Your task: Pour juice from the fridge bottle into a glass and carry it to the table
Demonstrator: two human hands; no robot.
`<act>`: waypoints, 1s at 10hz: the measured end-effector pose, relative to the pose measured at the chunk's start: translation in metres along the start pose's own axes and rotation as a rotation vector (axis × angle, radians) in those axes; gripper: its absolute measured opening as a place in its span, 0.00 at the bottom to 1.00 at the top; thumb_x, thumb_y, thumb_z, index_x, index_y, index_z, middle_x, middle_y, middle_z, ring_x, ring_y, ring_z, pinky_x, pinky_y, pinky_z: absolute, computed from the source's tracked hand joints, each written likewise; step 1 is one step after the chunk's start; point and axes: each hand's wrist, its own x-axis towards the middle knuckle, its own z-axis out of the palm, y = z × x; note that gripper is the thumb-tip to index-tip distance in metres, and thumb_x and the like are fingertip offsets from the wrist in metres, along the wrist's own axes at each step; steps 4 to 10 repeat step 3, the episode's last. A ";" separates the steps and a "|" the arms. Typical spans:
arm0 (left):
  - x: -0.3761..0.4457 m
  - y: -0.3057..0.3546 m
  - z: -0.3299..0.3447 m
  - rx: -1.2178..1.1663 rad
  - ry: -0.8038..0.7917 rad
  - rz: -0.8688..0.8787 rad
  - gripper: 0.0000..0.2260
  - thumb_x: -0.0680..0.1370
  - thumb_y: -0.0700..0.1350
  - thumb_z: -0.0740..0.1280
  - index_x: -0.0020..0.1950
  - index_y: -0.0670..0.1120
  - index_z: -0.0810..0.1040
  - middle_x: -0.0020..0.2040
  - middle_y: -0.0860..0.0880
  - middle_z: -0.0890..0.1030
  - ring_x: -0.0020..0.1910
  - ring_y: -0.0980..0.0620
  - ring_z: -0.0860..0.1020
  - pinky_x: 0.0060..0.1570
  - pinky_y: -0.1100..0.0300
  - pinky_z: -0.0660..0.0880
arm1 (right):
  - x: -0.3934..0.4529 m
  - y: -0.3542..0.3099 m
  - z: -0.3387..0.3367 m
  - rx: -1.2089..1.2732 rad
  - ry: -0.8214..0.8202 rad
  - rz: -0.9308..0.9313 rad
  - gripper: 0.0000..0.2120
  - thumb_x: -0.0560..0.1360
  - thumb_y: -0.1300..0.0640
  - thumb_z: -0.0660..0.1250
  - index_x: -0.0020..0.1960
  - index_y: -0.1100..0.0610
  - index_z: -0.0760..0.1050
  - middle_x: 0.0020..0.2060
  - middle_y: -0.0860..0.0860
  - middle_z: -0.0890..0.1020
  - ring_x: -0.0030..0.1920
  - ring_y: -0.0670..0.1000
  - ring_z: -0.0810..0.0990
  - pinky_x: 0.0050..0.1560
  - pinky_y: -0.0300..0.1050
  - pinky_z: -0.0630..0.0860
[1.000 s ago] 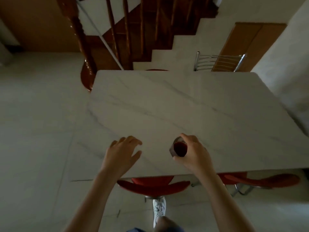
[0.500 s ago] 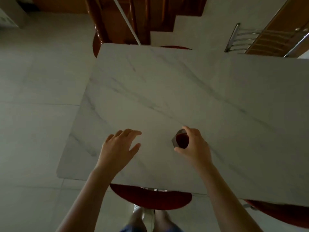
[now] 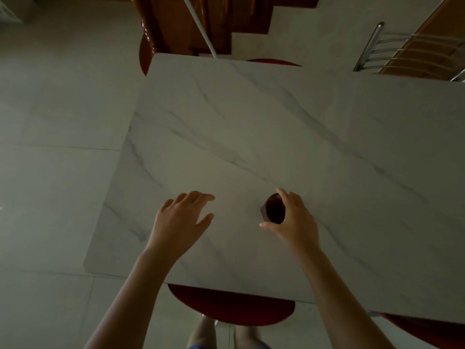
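A small glass (image 3: 273, 209) filled with dark red juice is over the white marble table (image 3: 289, 137), near its front edge. My right hand (image 3: 295, 220) grips the glass from the right, thumb and fingers curled round its rim. Whether the glass base touches the tabletop I cannot tell. My left hand (image 3: 182, 219) hovers over the table a short way left of the glass, fingers relaxed and spread, holding nothing. The fridge bottle is not in view.
Red chair seats stick out from under the table's near edge (image 3: 231, 308) and at the lower right (image 3: 427, 328). A chrome chair back (image 3: 402, 49) stands at the far right. A wooden staircase post (image 3: 151, 34) rises beyond the far left corner. Pale tiled floor lies to the left.
I have stepped closer and look more steeply down, so the table fills more of the view. Both hands with the glass have moved further in over the tabletop from its front edge.
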 end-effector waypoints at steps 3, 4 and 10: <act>-0.005 -0.001 -0.017 -0.034 0.019 0.016 0.16 0.76 0.54 0.64 0.64 0.55 0.73 0.59 0.56 0.78 0.55 0.54 0.77 0.52 0.58 0.69 | -0.003 -0.007 -0.007 0.023 -0.052 0.018 0.53 0.62 0.29 0.67 0.75 0.43 0.40 0.77 0.52 0.45 0.75 0.59 0.51 0.69 0.63 0.60; -0.005 -0.001 -0.017 -0.034 0.019 0.016 0.16 0.76 0.54 0.64 0.64 0.55 0.73 0.59 0.56 0.78 0.55 0.54 0.77 0.52 0.58 0.69 | -0.003 -0.007 -0.007 0.023 -0.052 0.018 0.53 0.62 0.29 0.67 0.75 0.43 0.40 0.77 0.52 0.45 0.75 0.59 0.51 0.69 0.63 0.60; -0.005 -0.001 -0.017 -0.034 0.019 0.016 0.16 0.76 0.54 0.64 0.64 0.55 0.73 0.59 0.56 0.78 0.55 0.54 0.77 0.52 0.58 0.69 | -0.003 -0.007 -0.007 0.023 -0.052 0.018 0.53 0.62 0.29 0.67 0.75 0.43 0.40 0.77 0.52 0.45 0.75 0.59 0.51 0.69 0.63 0.60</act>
